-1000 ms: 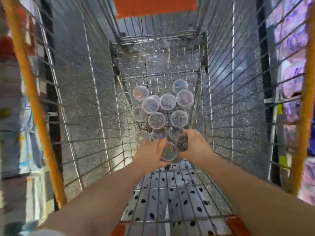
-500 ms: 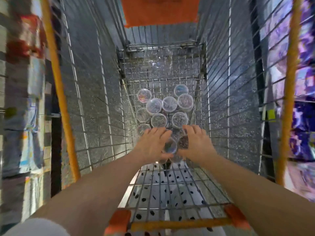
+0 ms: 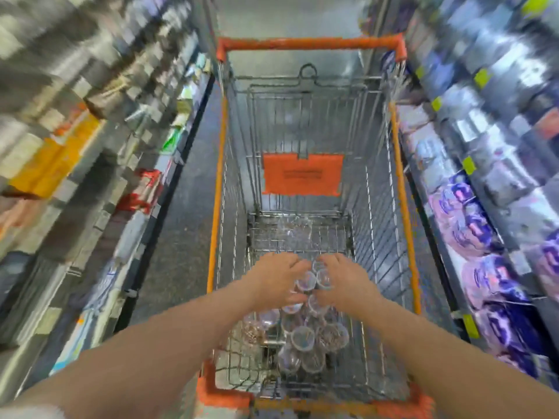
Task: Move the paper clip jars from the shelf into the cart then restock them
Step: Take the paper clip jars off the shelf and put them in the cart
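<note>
Several clear paper clip jars [image 3: 302, 338] with round lids lie clustered on the floor of a wire shopping cart [image 3: 402, 207] with an orange rim. My left hand [image 3: 276, 281] and my right hand [image 3: 346, 282] reach down into the cart side by side at the far end of the cluster. Their fingers and thumbs curl around a few jars [image 3: 316, 279] held between them. The hands hide the jars underneath. The view is blurred by motion.
An orange flap [image 3: 302, 173] hangs on the cart's far wire wall. Store shelves packed with goods run close along the left [image 3: 90, 140] and right [image 3: 484, 207] of the cart. A dark speckled floor [image 3: 181, 237] shows between the cart and the left shelf.
The view has pulled back and up, so the whole cart shows. Both hands have moved from the near jars to the far end of the cluster and closed around a few there.
</note>
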